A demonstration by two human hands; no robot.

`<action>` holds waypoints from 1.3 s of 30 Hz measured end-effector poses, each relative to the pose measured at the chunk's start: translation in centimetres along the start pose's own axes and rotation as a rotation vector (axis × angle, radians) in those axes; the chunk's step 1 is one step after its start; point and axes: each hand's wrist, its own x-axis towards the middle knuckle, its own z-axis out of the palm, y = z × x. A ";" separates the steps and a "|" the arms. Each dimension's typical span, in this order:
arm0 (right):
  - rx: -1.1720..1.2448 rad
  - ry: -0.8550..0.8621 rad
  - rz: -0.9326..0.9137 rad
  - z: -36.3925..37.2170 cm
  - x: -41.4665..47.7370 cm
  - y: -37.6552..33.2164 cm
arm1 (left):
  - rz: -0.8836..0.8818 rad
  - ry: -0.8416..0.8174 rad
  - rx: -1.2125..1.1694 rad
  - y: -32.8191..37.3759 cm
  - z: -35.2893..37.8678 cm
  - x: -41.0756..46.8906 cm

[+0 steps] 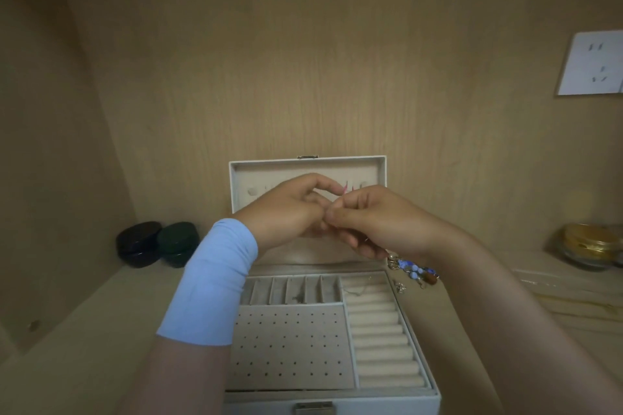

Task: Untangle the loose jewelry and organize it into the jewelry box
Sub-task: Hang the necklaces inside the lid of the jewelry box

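Fingertips (332, 212) of my left hand (286, 212) and right hand (381, 222) pinch one tiny piece, unidentifiable | over open jewelry box (435, 392) | beaded jewelry (416, 271) just beside its right edge | shelf (101, 347) extends wide both sides.

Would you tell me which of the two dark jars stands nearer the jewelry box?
The dark green jar, right of the black jar and closer to the jewelry box.

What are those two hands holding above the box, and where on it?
The left hand and right hand pinch a tiny item where their fingertips meet; what it is, and by which part, cannot be told.
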 end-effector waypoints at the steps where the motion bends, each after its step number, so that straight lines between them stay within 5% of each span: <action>1: -0.011 0.008 0.010 -0.1 0.0 0.0 | -0.025 -0.015 -0.007 0.0 0.5 0.1; 5: -0.010 0.018 0.075 -1.0 -0.3 0.2 | -0.121 -0.063 0.052 -0.1 0.5 0.0; 9: -0.018 -0.061 0.129 -2.2 -0.6 0.5 | -0.002 0.043 0.362 -0.2 -0.8 -0.4; 13: 0.037 -0.018 0.078 -2.7 -0.4 1.1 | 0.103 0.212 0.166 -0.4 -1.9 -0.4; 18: 0.135 0.250 -0.060 -1.9 0.7 1.3 | 0.019 0.338 -0.190 -1.1 -2.7 0.3; 24: 0.054 0.341 -0.156 -0.7 1.7 1.6 | -0.005 0.173 0.124 -1.9 -2.2 0.9; 30: -0.025 0.352 -0.118 -0.3 1.7 1.9 | 0.084 0.005 -0.099 -2.3 0.7 2.0; 34: -0.107 0.507 -0.124 -0.5 2.0 1.9 | -0.011 0.067 0.002 -3.4 -0.1 2.4; 39: -0.103 0.652 -0.109 -0.3 2.6 2.0 | 0.018 0.339 -0.026 -3.6 -0.1 3.0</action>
